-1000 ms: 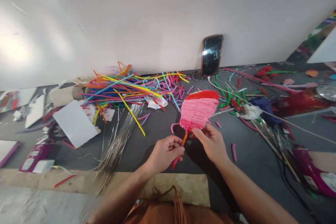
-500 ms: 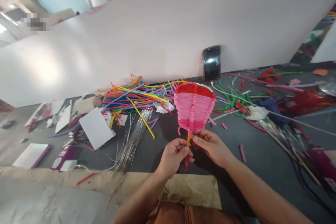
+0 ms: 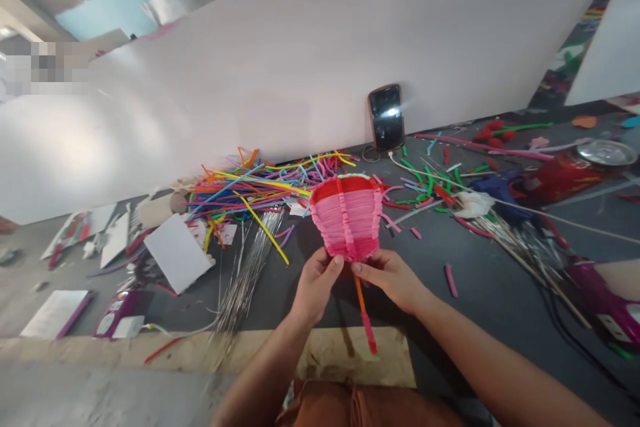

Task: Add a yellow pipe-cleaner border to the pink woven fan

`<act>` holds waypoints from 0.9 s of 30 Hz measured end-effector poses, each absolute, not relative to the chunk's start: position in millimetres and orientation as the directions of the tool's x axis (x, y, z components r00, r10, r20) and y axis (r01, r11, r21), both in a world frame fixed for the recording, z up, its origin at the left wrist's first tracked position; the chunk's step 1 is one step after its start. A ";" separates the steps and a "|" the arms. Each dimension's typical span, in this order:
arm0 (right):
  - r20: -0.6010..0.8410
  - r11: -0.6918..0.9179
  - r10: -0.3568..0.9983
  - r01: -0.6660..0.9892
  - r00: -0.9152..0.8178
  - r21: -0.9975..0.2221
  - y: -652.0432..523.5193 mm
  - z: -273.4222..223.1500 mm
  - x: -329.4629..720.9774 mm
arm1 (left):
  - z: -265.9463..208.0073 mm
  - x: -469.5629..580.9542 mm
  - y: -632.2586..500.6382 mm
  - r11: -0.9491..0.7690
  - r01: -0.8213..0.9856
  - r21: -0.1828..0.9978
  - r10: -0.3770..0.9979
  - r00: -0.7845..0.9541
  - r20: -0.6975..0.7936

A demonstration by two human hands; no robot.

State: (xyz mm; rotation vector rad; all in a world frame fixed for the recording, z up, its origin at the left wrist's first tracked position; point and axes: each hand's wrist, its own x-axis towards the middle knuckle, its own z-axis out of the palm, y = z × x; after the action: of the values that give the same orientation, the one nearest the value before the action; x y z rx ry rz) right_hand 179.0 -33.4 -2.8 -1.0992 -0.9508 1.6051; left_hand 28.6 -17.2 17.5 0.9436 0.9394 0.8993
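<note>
A fan-shaped pink and red pipe-cleaner piece point(image 3: 350, 213) is held up over the dark table, its wide red end away from me. An orange stem point(image 3: 361, 293) with a red-pink wrapped tip runs down from its narrow end toward my body. My left hand point(image 3: 320, 280) pinches the lower left edge between thumb and fingers. My right hand point(image 3: 387, 277) grips the lower right edge near the top of the stem. Both sets of fingertips are partly hidden behind the piece.
A pile of coloured pipe cleaners point(image 3: 250, 180) and a bundle of metal wires point(image 3: 250, 267) lie left of centre. A phone point(image 3: 387, 118) leans on the white partition point(image 3: 250, 73). To the right are a red can point(image 3: 575, 170), a blue glue gun point(image 3: 505, 190) and a white cable point(image 3: 550, 219).
My left hand has shifted from the stem up to the base of the pink piece. The piece has moved slightly left and down, and its stem now hangs free, slanting right.
</note>
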 end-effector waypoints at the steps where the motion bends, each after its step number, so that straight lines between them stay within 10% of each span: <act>1: -0.208 -0.242 0.963 -0.209 -0.171 -0.947 -33.7 -2.3 179.4 | 19.0 28.6 -13.7 0.345 -0.224 0.911 0.908 0.324 -0.265; 11: 0.254 0.202 0.963 0.379 0.093 -0.903 -28.6 -8.5 197.5 | 17.6 19.3 -3.8 0.450 -0.259 0.855 0.890 0.215 -0.403; 14: 0.490 0.477 0.863 0.518 -0.123 -0.710 -28.1 -4.6 203.6 | 13.3 9.3 -11.0 0.480 -0.178 0.859 0.868 0.241 -0.435; 18: 0.428 0.641 0.768 0.582 -0.477 -0.500 -33.7 -1.2 203.9 | 7.6 -16.6 -28.1 0.506 0.141 0.851 0.778 0.351 -0.521; 22: 0.286 0.645 0.760 0.622 -0.584 -0.444 -46.6 -6.4 196.9 | 5.9 -48.9 -39.4 -0.086 0.701 0.708 0.946 0.280 -0.162; 27: 0.294 0.656 0.752 0.622 -0.590 -0.429 -60.5 -12.5 186.5 | -3.4 -54.4 -36.7 -0.772 0.553 0.313 0.629 0.732 0.261</act>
State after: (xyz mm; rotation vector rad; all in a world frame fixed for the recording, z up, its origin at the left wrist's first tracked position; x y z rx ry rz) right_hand 186.5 -60.5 -12.5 -1.0731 -2.4228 0.3899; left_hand -54.4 -36.7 -3.4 2.7202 0.9407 0.5253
